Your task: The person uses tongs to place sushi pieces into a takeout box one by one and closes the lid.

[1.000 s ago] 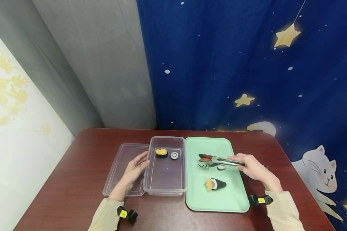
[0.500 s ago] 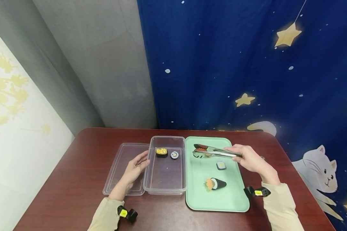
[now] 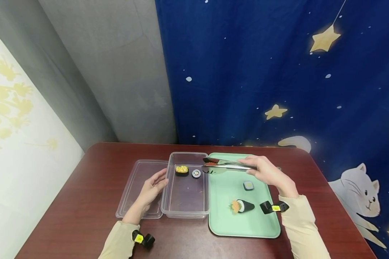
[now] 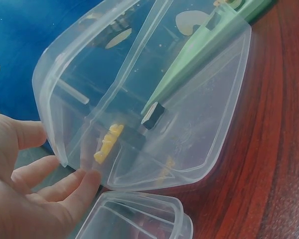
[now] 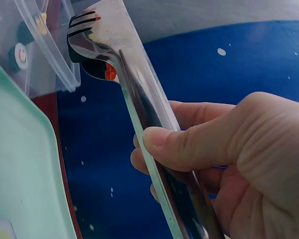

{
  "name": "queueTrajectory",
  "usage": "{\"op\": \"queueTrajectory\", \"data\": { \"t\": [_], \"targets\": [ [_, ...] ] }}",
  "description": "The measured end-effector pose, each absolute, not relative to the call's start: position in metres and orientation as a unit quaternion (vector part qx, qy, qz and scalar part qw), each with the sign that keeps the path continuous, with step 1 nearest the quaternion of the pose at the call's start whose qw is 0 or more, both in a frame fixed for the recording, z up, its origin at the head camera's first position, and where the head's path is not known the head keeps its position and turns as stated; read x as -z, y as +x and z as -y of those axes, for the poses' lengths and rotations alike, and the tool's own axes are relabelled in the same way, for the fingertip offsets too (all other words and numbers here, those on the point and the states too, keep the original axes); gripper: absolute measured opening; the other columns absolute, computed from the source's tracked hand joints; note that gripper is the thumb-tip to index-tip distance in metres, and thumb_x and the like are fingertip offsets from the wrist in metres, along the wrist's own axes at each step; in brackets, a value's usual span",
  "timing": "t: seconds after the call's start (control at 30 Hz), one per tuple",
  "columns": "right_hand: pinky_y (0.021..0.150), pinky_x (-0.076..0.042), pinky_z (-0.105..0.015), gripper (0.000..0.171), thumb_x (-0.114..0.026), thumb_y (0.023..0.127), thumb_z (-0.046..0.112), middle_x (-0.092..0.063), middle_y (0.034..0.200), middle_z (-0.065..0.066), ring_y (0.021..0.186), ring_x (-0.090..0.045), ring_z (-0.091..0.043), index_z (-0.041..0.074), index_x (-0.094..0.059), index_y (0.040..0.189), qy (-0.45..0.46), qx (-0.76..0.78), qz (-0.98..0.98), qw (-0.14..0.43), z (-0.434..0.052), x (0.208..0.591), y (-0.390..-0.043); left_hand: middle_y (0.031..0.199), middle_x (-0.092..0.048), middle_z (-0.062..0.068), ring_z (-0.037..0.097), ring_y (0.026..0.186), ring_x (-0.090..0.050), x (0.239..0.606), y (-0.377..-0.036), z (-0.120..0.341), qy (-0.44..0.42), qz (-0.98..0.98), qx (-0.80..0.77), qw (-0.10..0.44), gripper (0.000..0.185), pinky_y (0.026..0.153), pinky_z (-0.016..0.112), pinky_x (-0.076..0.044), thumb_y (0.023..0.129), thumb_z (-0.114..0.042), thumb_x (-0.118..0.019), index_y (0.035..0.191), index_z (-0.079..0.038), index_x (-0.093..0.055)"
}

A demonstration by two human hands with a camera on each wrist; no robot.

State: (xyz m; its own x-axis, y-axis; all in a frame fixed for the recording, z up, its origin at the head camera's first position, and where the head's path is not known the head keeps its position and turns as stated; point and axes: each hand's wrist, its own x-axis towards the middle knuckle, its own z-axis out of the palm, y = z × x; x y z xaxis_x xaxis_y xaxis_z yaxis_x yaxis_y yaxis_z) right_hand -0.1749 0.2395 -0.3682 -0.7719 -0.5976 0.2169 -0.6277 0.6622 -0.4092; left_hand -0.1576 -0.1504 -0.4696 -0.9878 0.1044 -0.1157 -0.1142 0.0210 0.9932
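The thumb and fingers of the right hand (image 3: 267, 173) pinch the long, shiny metal serving tongs (image 3: 235, 166), thumb on one arm and fingertips showing past the opposite side. At the far end, the slotted tong heads hold a small sushi piece with a bright red topping (image 3: 210, 164), partly hidden by the metal. The piece is raised above the place where the container's right rim runs beside the tray's left edge.

The left hand (image 3: 151, 190) has its fingers slightly spread and gently bent, touching the left side of the clear, rectangular plastic container (image 3: 188, 198). Inside the container, toward its far end, sit a dark-sided sushi piece with a yellow topping (image 3: 182, 171) and, to its right, a round white-and-black sushi roll (image 3: 196, 173).

Just right of the container lies a pale green, round-cornered tray (image 3: 243, 225). It carries a squarish sushi roll with a pale top (image 3: 248, 185) and, nearer the person, a black cone-shaped hand roll with orange filling (image 3: 245, 206).

Left of the container, partly under the left forearm, lies a flat, clear plastic lid (image 3: 129, 194). Everything stands on a reddish-brown, wood-grained desk (image 3: 68, 201), with a dark blue, star-patterned curtain (image 3: 227, 90) beyond.
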Motion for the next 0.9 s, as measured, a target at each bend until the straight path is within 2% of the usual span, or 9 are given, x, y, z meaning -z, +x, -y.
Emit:
{"op": "queueTrajectory", "data": {
  "t": [0.2, 0.4, 0.6, 0.77, 0.9],
  "targets": [
    [0.088, -0.047, -0.048, 0.044, -0.067, 0.08, -0.007, -0.061, 0.12, -0.017, 0.112, -0.054, -0.036, -0.003, -0.06, 0.123, 0.348, -0.231, 0.908, 0.024, -0.22, 0.37, -0.181, 0.137, -0.044, 0.026, 0.031, 0.124, -0.045, 0.47, -0.156, 0.15, 0.0, -0.708, -0.702, 0.075, 0.051, 0.095, 0.029, -0.044, 0.094, -0.005, -0.055, 0.141, 0.0, -0.038],
    [0.084, -0.05, -0.042, 0.042, -0.065, 0.082, -0.005, -0.062, 0.12, -0.015, 0.109, -0.057, -0.031, -0.001, -0.059, 0.124, 0.366, -0.233, 0.901, 0.002, -0.197, 0.372, -0.186, 0.136, -0.045, 0.026, 0.031, 0.123, -0.046, 0.472, -0.158, 0.151, -0.002, -0.711, -0.699, 0.075, 0.051, 0.093, 0.027, -0.045, 0.093, -0.005, -0.055, 0.141, 0.0, -0.038],
    [0.075, -0.049, -0.033, 0.043, -0.064, 0.08, -0.008, -0.065, 0.111, -0.013, 0.092, -0.06, -0.022, 0.0, -0.061, 0.122, 0.388, -0.234, 0.891, -0.007, -0.175, 0.376, -0.192, 0.136, -0.046, 0.025, 0.032, 0.122, -0.047, 0.474, -0.159, 0.151, -0.007, -0.715, -0.695, 0.073, 0.05, 0.089, 0.025, -0.047, 0.092, -0.006, -0.057, 0.14, -0.002, -0.042],
    [0.075, -0.05, -0.032, 0.042, -0.064, 0.078, -0.011, -0.066, 0.106, -0.013, 0.09, -0.061, -0.021, 0.0, -0.063, 0.119, 0.405, -0.212, 0.89, 0.001, -0.161, 0.382, -0.197, 0.136, -0.046, 0.025, 0.033, 0.122, -0.046, 0.473, -0.16, 0.151, -0.006, -0.715, -0.696, 0.073, 0.051, 0.087, 0.023, -0.047, 0.092, -0.007, -0.057, 0.14, -0.003, -0.041],
    [0.079, -0.05, -0.033, 0.042, -0.062, 0.078, -0.011, -0.065, 0.107, -0.013, 0.094, -0.06, -0.022, -0.002, -0.063, 0.119, 0.404, -0.203, 0.892, -0.017, -0.15, 0.386, -0.198, 0.136, -0.046, 0.025, 0.032, 0.123, -0.046, 0.472, -0.16, 0.151, -0.006, -0.714, -0.697, 0.074, 0.051, 0.086, 0.021, -0.046, 0.092, -0.006, -0.057, 0.14, -0.002, -0.04]
  ]
}}
